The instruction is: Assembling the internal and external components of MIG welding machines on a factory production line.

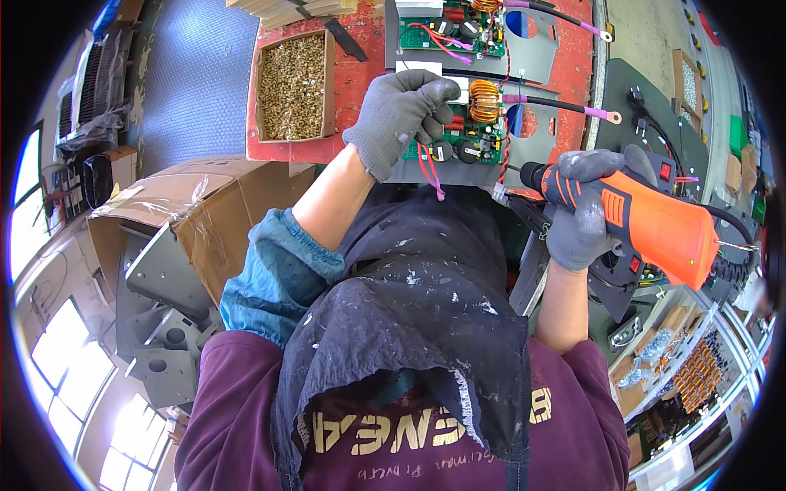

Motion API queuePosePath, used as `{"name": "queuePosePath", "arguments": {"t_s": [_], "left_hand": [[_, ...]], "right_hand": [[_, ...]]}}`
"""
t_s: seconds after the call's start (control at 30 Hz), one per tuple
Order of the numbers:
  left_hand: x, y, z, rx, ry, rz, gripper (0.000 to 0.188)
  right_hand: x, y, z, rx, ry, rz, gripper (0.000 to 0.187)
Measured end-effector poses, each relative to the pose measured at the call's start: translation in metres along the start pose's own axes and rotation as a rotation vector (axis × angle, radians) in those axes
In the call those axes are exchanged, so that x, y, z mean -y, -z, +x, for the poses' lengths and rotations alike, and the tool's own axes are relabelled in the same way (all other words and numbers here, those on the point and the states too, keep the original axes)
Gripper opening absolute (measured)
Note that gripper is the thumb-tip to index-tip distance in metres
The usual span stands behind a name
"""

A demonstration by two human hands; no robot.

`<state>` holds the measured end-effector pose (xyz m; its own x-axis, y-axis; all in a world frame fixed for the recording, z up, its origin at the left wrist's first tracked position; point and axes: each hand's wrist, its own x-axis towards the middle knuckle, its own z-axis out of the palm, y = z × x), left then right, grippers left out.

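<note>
My right hand [585, 204], in a grey glove, is wrapped round an orange and black electric screwdriver [659, 225]. Its black nose points left, toward the near circuit board. Over that green board [483, 143] is my left hand [405, 114], also gloved in grey, with thumb and fingers pinched together. Whatever sits in the pinch, if anything, is too small to make out. The board carries a copper-wound coil [484, 101], black capacitors and pink wires [430, 168], and lies on a grey metal plate [409, 172]. A black cable [557, 105] with a ring terminal runs off to the right.
A cardboard box of small brass-coloured fasteners [292, 86] stands on the red bench [360, 74], left of the boards. Farther off lies a second green board [450, 37]. At left, a large carton [196, 192] holds grey metal brackets [168, 270]. Dark panels with cords [647, 114] lie at right.
</note>
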<state>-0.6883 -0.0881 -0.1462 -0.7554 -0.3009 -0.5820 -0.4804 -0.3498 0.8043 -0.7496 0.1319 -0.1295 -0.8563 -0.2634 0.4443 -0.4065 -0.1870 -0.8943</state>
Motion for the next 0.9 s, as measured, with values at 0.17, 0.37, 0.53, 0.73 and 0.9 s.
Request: {"name": "queuePosePath", "arguments": {"t_s": [0.17, 0.37, 0.53, 0.73, 0.9], "left_hand": [[0.0, -0.002, -0.001, -0.006, 0.01, 0.005, 0.023], [0.0, -0.004, -0.001, 0.003, 0.018, 0.003, 0.024], [0.003, -0.002, 0.001, 0.006, 0.027, -0.007, 0.026], [0.007, 0.004, 0.002, 0.124, -0.059, -0.073, 0.026], [0.005, 0.001, 0.004, 0.097, -0.033, -0.084, 0.024]], "right_hand": [[0.005, -0.009, -0.001, -0.04, -0.04, -0.015, 0.062], [0.003, -0.027, 0.002, -0.332, -0.23, 0.024, 0.045], [-0.003, -0.016, 0.003, 0.225, 0.075, -0.03, 0.032], [-0.004, -0.011, -0.008, 0.281, 0.009, 0.26, 0.049], [-0.006, -0.012, 0.0, 0.367, 0.011, 0.178, 0.04]]}}
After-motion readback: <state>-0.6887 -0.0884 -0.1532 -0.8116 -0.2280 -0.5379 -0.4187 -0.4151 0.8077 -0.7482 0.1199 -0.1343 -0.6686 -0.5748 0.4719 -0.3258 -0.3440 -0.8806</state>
